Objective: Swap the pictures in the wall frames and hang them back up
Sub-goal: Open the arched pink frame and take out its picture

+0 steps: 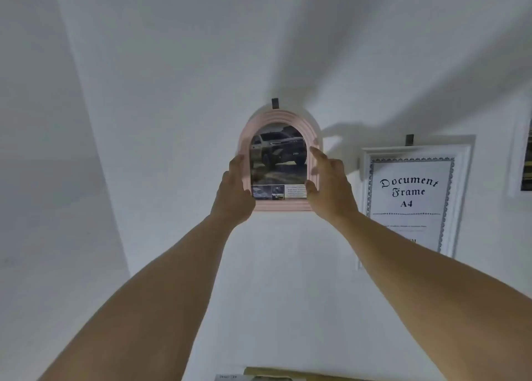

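A pink arched frame (280, 118) with a picture of an off-road car (277, 153) sits against the white wall, its top just below a small dark hook (275, 103). My left hand (234, 192) holds the frame's left side, fingers along the rim. My right hand (331, 184) holds the right side, with the thumb on the front rim and the fingers at the outer edge. Whether the frame hangs on the hook is hidden behind its top.
To the right, a white frame (460, 196) with a "Document Frame A4" sheet hangs from a second hook (409, 140). Another white frame (522, 150) is cut off at the right edge. A gold-edged object (288, 373) and a paper lie below.
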